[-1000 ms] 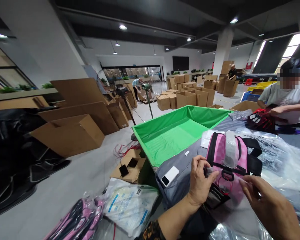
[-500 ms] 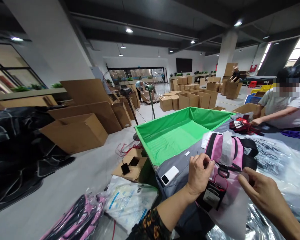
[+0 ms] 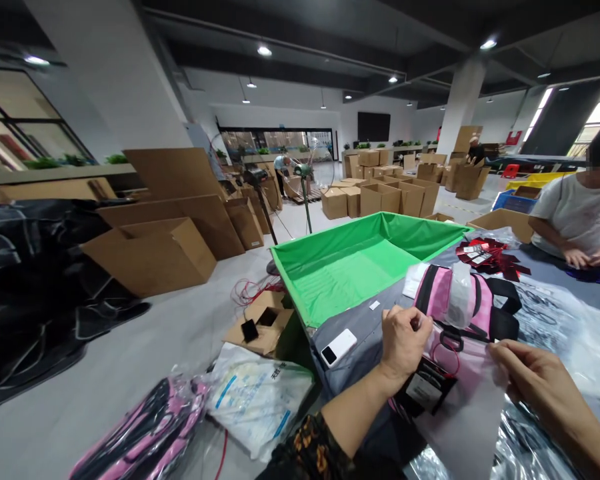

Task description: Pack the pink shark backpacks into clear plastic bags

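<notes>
A pink and black backpack [image 3: 455, 303] lies on the grey table [image 3: 365, 327], partly inside a clear plastic bag [image 3: 467, 400]. My left hand [image 3: 405, 340] pinches the bag's left edge by the backpack. My right hand [image 3: 530, 377] is closed on the bag's right edge. A black hang tag [image 3: 423, 387] on a red cord hangs from the backpack between my hands. A white phone [image 3: 339, 347] rests on the table left of my left hand.
A green fabric bin [image 3: 350, 263] adjoins the table's far end. A person in a white shirt [image 3: 575, 213] works at the right near red and black tags [image 3: 487, 252]. Bagged backpacks [image 3: 145, 433], a small open carton [image 3: 260, 323] and large cardboard boxes [image 3: 150, 257] sit on the floor.
Both my hands drew the plastic bag's opening further over the backpack, and the hang tag dropped below my left hand. The person at right moved their hands off the tags.
</notes>
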`<state>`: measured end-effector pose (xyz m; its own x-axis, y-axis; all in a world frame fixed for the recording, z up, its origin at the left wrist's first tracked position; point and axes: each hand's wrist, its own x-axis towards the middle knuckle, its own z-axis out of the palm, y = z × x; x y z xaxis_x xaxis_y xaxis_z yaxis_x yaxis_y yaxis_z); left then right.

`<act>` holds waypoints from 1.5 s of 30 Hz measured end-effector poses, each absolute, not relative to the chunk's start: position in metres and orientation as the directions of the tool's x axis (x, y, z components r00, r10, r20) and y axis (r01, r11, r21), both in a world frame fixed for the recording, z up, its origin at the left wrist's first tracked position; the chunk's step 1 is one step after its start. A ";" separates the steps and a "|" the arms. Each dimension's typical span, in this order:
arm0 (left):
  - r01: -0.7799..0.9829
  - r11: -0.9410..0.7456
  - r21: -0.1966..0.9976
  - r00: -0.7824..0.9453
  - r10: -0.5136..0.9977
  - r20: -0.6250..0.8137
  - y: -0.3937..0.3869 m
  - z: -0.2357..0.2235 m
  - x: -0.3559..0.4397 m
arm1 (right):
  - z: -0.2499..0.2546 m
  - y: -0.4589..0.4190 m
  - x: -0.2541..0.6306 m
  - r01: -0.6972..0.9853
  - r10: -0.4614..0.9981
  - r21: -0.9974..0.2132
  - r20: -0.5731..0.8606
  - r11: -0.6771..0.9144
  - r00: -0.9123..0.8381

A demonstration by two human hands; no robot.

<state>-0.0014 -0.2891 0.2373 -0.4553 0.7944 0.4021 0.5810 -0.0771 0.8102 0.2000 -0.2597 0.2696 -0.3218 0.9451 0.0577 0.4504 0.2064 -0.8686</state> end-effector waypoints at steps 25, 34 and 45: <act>0.693 -0.001 0.721 -0.371 0.857 0.358 -0.334 0.243 0.003 | 0.307 -0.273 0.154 0.569 0.708 -0.818 -0.353 0.084 -0.612; 0.493 0.024 0.869 -0.477 0.843 0.247 -0.327 0.242 0.012 | 0.291 -0.260 0.165 0.534 0.654 -0.727 -0.155 0.432 -0.741; 0.426 -0.101 0.899 -0.600 0.712 0.364 -0.322 0.229 0.016 | 0.305 -0.199 0.180 -0.024 -0.140 0.399 0.263 0.916 -0.955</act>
<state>0.0157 -0.3217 0.2291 -0.6003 0.7120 0.3642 0.4255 -0.1012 0.8993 0.1799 -0.1995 0.3051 -0.9545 -0.1401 0.2631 -0.0245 0.9165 0.3993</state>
